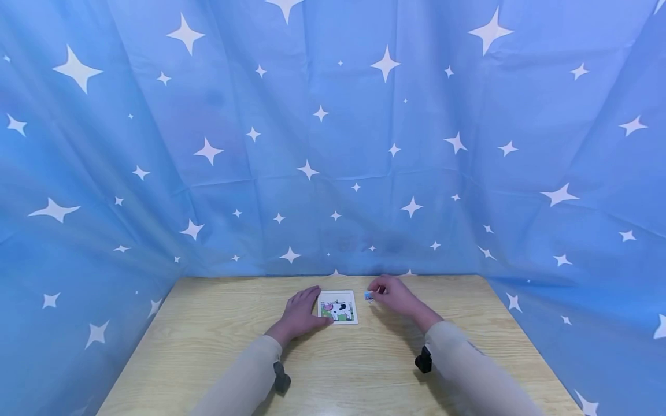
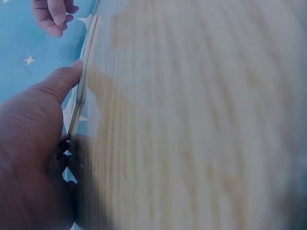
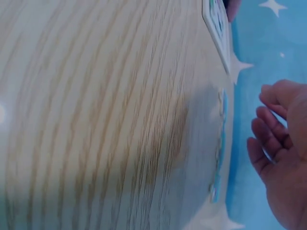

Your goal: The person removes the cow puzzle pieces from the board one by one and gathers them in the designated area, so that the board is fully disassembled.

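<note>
A square picture puzzle board [image 1: 338, 312] with a black-and-white cow, a pale border and a plain white upper part lies flat on the wooden table. My left hand [image 1: 299, 314] holds it at its left side, thumb on the near edge and index finger by the far left corner; in the left wrist view the thumb [image 2: 64, 79] presses against the board's edge. To the right of the board, my right hand [image 1: 395, 296] hovers over a small blue flat puzzle piece [image 1: 368, 296]. In the right wrist view its fingers [image 3: 268, 134] curl loosely, apart from the blue piece [image 3: 220, 143] on the table.
The light wood table [image 1: 348, 375] reaches back to a blue curtain [image 1: 333, 190] with white stars, which hangs behind it and on both sides. Both hands and the board are close to the table's far edge. Black wrist devices [image 1: 424, 359] sit on both sleeves.
</note>
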Demonstrator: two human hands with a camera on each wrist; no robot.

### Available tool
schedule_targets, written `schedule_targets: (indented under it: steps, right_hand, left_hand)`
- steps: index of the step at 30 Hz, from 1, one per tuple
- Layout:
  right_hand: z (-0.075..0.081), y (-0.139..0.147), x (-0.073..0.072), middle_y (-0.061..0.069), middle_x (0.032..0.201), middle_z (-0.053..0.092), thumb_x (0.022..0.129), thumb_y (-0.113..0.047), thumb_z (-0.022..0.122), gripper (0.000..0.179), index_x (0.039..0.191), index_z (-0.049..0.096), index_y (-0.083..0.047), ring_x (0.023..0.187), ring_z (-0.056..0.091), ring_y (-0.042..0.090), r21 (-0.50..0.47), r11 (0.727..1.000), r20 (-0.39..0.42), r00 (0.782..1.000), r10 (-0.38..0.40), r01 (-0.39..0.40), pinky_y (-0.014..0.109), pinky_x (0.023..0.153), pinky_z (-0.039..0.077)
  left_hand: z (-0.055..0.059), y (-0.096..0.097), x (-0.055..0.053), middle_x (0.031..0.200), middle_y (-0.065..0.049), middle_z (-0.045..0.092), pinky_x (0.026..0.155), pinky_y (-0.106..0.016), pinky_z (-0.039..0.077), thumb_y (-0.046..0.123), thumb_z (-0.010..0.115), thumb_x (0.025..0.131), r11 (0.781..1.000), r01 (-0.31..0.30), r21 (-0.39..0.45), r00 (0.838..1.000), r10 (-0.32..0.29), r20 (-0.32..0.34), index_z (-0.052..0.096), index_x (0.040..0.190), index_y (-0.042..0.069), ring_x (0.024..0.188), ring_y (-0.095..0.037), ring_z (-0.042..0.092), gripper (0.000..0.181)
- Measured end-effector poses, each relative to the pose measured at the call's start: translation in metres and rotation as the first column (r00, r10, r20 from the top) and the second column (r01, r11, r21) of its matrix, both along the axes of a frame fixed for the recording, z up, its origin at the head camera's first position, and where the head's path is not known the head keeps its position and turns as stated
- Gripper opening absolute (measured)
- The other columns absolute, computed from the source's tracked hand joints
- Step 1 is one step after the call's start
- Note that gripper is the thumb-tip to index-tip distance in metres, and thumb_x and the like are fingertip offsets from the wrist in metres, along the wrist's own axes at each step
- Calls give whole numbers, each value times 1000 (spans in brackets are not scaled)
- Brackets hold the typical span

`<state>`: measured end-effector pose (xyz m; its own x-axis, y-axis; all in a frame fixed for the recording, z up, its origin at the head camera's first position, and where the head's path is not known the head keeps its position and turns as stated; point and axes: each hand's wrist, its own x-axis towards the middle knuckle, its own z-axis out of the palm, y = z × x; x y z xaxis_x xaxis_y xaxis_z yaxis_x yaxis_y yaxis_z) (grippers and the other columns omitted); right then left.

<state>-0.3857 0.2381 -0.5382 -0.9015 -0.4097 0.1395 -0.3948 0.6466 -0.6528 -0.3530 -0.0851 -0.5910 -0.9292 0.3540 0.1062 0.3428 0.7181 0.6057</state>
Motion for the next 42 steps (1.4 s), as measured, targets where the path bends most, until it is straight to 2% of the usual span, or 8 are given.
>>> schedule_targets:
  steps: [5,10,17,20,23,29,34,42]
  right_hand:
    - [0,-16,2,7,111,70,104,-6,75,16,118,78,1,95,63,17,19,999,-19,999,46,-46,33,81,57]
    - [1,-35,4,14,115,71,104,-5,74,19,122,76,3,95,64,18,30,995,-14,995,100,-100,36,81,58]
    - [-5,-58,5,7,114,66,105,-7,74,22,126,75,0,95,63,15,48,987,33,988,149,-150,35,82,58]
    - [-5,-66,6,8,114,65,106,-8,73,22,127,74,0,93,63,15,51,981,38,982,187,-188,35,81,59]
    - [-5,-73,7,9,116,66,107,-9,73,23,128,74,-1,92,62,14,61,974,40,976,214,-216,35,80,59]
    - [-3,-89,7,11,118,65,107,-11,74,28,132,72,0,93,63,14,83,969,55,972,227,-231,34,81,59]
    - [-3,-100,5,12,120,65,108,-17,75,31,135,71,-2,95,64,13,87,969,84,971,224,-231,35,83,59]
    - [-7,-108,2,9,121,63,109,-13,72,32,139,71,-3,98,63,14,107,958,133,959,252,-267,37,88,58]
  left_hand:
    - [0,0,-1,176,-14,39,132,-64,21,52,84,94,1000,-4,-9,1000,5,16,42,169,4,162,-43,32,99]
    - [-5,0,-3,176,-14,39,132,-64,21,53,83,94,1000,-11,-1,1000,11,13,42,170,4,162,-43,31,99]
    - [0,0,-1,175,-15,40,132,-65,22,54,83,95,1000,-5,-18,1000,5,10,43,169,3,161,-44,33,98]
    - [-2,0,-3,175,-14,40,132,-65,22,54,82,95,1000,-2,-16,1000,3,12,42,169,3,162,-44,33,98]
    - [-10,-1,-8,176,-13,40,132,-64,21,56,82,95,1000,-3,-16,1000,3,4,42,170,5,162,-43,32,99]
    - [-21,-3,-13,175,-12,41,131,-66,22,61,81,93,1000,7,8,1000,-7,-26,45,169,6,161,-43,33,100]
    - [-20,-4,-13,175,-13,41,131,-68,21,62,80,94,1000,11,14,999,-10,-33,45,168,5,161,-45,33,100]
    - [-21,-5,-12,175,-13,41,130,-67,23,62,77,96,1000,14,1,999,-14,-40,45,169,6,162,-43,33,97]
